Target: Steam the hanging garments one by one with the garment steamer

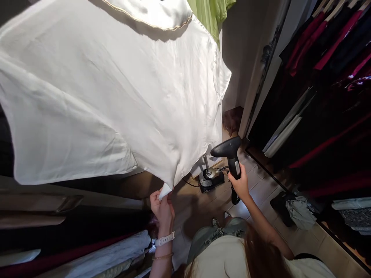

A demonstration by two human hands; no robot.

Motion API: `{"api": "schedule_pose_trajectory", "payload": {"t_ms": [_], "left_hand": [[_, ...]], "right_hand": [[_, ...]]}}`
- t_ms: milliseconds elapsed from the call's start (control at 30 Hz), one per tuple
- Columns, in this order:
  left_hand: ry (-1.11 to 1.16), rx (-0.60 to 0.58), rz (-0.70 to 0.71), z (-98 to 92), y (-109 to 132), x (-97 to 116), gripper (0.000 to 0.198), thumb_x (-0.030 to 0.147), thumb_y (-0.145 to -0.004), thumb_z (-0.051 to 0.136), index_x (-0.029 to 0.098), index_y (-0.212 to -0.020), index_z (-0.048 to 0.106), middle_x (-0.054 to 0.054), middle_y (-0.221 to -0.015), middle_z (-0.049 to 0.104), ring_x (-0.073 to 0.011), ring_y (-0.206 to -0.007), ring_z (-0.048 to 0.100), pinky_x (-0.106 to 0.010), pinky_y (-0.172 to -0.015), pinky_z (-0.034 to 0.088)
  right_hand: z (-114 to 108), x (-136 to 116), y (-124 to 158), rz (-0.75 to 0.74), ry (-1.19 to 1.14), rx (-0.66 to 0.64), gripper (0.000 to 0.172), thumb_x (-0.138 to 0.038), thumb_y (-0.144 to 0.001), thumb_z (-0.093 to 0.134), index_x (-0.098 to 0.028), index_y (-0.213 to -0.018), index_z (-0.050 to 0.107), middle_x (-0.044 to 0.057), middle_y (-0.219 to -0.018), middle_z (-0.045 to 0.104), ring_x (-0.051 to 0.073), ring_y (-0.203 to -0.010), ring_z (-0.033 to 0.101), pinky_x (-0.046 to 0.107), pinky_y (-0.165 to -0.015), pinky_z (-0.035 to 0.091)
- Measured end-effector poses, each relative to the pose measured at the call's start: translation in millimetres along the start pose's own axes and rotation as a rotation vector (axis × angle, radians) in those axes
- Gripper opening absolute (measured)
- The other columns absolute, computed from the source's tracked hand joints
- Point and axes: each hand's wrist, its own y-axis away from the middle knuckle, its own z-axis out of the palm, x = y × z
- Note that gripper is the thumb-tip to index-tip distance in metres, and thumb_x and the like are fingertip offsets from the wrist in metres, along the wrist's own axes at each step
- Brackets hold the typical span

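Note:
A large white garment (116,88) hangs in front of me and fills most of the view. My left hand (162,204), with a white watch on the wrist, pinches the garment's bottom corner and holds it taut. My right hand (240,184) is wrapped round the handle of a black handheld steamer (228,151). The steamer's head points left toward the garment's lower right edge, a short gap from the fabric.
A black steamer base (211,178) with a metal pole stands on the wooden floor. Dark and red clothes (327,50) hang at the right. A pile of clothes (298,210) lies on the floor. Folded fabrics (110,255) lie at lower left. A green garment (210,15) hangs behind.

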Motion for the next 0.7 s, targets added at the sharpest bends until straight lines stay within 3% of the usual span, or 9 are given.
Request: {"api": "schedule_pose_trajectory", "payload": {"t_ms": [133,200,300,400,533,633,700], "left_hand": [[-0.088,0.066,0.045,-12.1,15.0,4.8,0.049,0.032,-0.067,0.083,0.02,-0.108,0.06,0.001,-0.093,0.068,-0.0173,-0.086,0.07,-0.031,-0.087,0.054],[-0.143,0.089,0.059,-20.3,22.4,4.4,0.044,0.036,-0.069,0.083,0.018,-0.104,0.065,-0.001,-0.09,0.069,-0.02,-0.087,0.071,-0.032,-0.087,0.054],[-0.208,0.153,0.071,-30.2,32.8,5.6,0.031,0.042,-0.073,0.079,0.017,-0.087,0.067,0.001,-0.077,0.066,-0.0234,-0.084,0.072,-0.033,-0.081,0.055],[-0.221,0.22,0.085,-34.4,40.4,10.5,0.03,0.042,-0.076,0.078,0.017,-0.091,0.07,0.001,-0.08,0.068,-0.0212,-0.079,0.072,-0.032,-0.081,0.055],[-0.176,0.291,0.099,-34.9,43.1,15.5,0.036,0.041,-0.073,0.082,0.016,-0.098,0.074,0.001,-0.087,0.071,-0.0177,-0.073,0.07,-0.035,-0.088,0.058],[-0.157,0.322,0.091,-34.5,41.1,15.4,0.043,0.044,-0.067,0.086,0.015,-0.097,0.074,0.0,-0.085,0.071,-0.0178,-0.068,0.068,-0.039,-0.088,0.061],[-0.165,0.321,0.088,-34.1,39.5,14.8,0.047,0.047,-0.064,0.087,0.015,-0.096,0.074,-0.001,-0.084,0.071,-0.0185,-0.067,0.067,-0.042,-0.086,0.062]], "right_hand": [[15.2,-39.7,-25.4,-0.078,-0.121,-0.058,0.064,-0.04,-0.085,0.068,-0.02,-0.143,0.05,0.01,-0.127,0.065,0.022,-0.108,0.064,0.034,-0.093,0.052],[25.3,-62.3,-41.8,-0.135,-0.166,-0.102,0.067,-0.039,-0.085,0.069,-0.022,-0.146,0.05,0.01,-0.135,0.062,0.022,-0.111,0.063,0.033,-0.096,0.051],[43.8,-92.5,-69.3,-0.178,-0.263,-0.2,0.072,-0.039,-0.085,0.069,-0.027,-0.152,0.045,0.006,-0.126,0.065,0.017,-0.085,0.065,0.031,-0.08,0.055],[64.8,-110.5,-94.0,-0.184,-0.348,-0.31,0.076,-0.041,-0.086,0.068,-0.032,-0.156,0.04,0.003,-0.114,0.066,0.01,-0.06,0.056,0.027,-0.06,0.052],[89.2,-101.4,-101.6,-0.142,-0.393,-0.392,0.076,-0.039,-0.085,0.069,-0.031,-0.155,0.042,-0.001,-0.098,0.066,0.009,-0.054,0.055,0.025,-0.056,0.05],[101.9,-68.9,-83.6,-0.042,-0.364,-0.463,0.078,-0.037,-0.083,0.068,-0.028,-0.156,0.041,-0.003,-0.087,0.065,0.01,-0.052,0.055,0.025,-0.055,0.049],[107.6,-43.1,-65.5,0.002,-0.335,-0.503,0.078,-0.036,-0.082,0.068,-0.028,-0.155,0.042,-0.002,-0.089,0.066,0.009,-0.051,0.054,0.025,-0.055,0.049]]}}
